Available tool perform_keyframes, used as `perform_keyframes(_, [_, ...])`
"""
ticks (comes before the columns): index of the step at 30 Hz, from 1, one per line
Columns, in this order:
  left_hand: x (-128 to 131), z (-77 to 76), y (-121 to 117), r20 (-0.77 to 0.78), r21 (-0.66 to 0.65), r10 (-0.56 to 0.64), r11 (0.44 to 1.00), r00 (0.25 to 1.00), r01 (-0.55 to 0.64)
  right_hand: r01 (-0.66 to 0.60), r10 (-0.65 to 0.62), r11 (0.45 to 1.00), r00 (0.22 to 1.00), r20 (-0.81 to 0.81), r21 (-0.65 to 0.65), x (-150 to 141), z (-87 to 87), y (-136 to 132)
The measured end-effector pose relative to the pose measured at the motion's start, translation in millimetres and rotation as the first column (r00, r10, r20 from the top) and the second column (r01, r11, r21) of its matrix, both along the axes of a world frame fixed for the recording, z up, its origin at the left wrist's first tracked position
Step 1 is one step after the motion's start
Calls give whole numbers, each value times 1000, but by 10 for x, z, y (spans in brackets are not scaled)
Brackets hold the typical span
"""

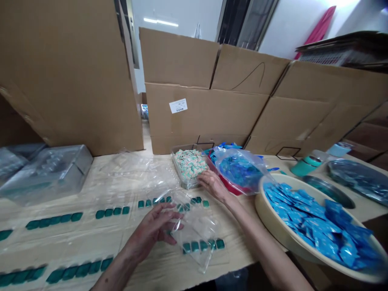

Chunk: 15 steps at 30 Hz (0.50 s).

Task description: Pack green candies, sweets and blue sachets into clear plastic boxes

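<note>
My left hand [159,224] is over the table with its fingers curled around the edge of a clear plastic bag [197,226]. The bag hangs loosely to the right of the fingers, its lower corner pointing down. Under and around it, short rows of dark green squarish pieces [203,245] lie on the table. At the near right corner of a clear plastic tray [189,186], my right hand [214,185] reaches in with fingertips bent together. Many small pale green and white packets [189,161] fill that tray. Whatever is between the right fingertips is too small to make out.
A red basin [226,182] of blue items under clear film stands right of the tray. A cream tub [263,210] of blue packets is nearer on the right. Clear boxes [69,165] sit at the left; tall cardboard [206,109] walls the back. A green bottle [306,165] stands behind the tub.
</note>
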<state>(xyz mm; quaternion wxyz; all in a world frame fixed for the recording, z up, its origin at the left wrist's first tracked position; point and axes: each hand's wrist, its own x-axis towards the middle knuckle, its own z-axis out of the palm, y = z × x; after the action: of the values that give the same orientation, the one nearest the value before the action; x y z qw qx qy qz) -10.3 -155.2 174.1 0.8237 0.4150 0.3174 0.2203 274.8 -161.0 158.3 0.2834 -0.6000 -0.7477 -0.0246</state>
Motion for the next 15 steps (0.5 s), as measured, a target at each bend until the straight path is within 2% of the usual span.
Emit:
perform_keyframes(3, [101, 12, 17, -17, -2, -29, 1000, 999, 29, -22, 25, 998, 998, 50, -51, -30, 21, -8])
perform_keyframes(7, [154, -42, 21, -19, -19, -106, 994, 994, 105, -58, 56, 995, 998, -25, -76, -46, 189, 62])
perform_keyframes(10, [136, -115, 12, -6, -50, -146, 988, 989, 145, -22, 17, 997, 998, -60, -79, -30, 288, 260])
perform_keyframes(15, [93, -150, -1, -33, -95, -131, 987, 991, 128, 67, -59, 950, 998, 35, -306, -87, 260, 696])
